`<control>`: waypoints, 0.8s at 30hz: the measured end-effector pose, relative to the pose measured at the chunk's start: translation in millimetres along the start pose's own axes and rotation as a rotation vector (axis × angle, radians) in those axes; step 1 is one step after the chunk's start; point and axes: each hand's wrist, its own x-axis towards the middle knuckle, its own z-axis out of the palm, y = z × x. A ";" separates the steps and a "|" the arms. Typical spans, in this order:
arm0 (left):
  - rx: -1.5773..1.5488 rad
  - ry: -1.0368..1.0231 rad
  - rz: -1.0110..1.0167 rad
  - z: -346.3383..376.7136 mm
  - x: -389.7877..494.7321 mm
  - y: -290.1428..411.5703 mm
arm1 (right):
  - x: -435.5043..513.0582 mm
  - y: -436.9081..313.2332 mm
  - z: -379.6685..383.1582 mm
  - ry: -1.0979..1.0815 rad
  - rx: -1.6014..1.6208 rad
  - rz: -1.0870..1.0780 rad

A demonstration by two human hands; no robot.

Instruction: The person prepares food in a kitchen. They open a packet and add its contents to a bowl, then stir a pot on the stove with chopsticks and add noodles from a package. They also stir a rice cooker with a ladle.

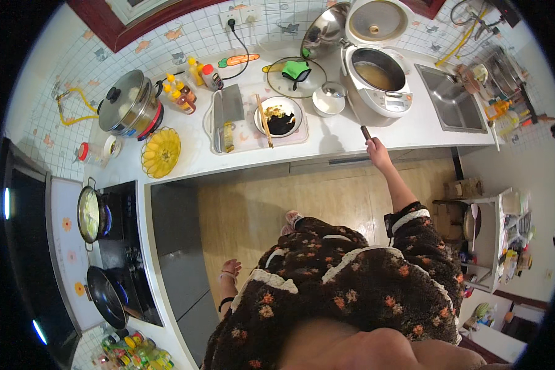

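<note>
My right hand (375,150) grips the dark handle of a metal ladle (334,89), whose bowl is over a white bowl (327,107) with pale content. Just beyond is an open rice cooker (388,108) holding cloudy liquid in its dark inner pot. My left hand (231,267) hangs low over the floor beside my body, fingers apart, holding nothing. On a pale cutting board (289,140) are a plate (298,121) of dark and yellowish food, chopsticks (264,125) across its left side, and a cleaver (233,102). A glass lid (317,74) bearing a green and black cloth lies behind the white bowl.
A steamer pot (125,108), sauce bottles (180,99) and a yellow openwork basket (161,152) stand on the left counter. A pan of food (89,215) and a dark wok (106,296) sit at lit gas burners. The sink (453,101) is at the right.
</note>
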 end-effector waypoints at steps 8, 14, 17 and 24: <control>0.306 0.123 0.202 97.4 48.2 33.1 | -40.3 -72.8 -90.9 -0.357 0.530 0.243; 0.340 0.120 0.275 154.0 49.5 70.8 | 7.4 -79.2 -194.7 -0.177 0.445 0.095; 0.326 0.207 0.190 188.4 52.8 77.8 | 52.1 -64.6 -235.8 -0.058 0.190 -0.018; 0.312 0.194 0.187 325.7 54.2 93.8 | 165.4 -42.3 -274.9 0.034 -0.839 -0.342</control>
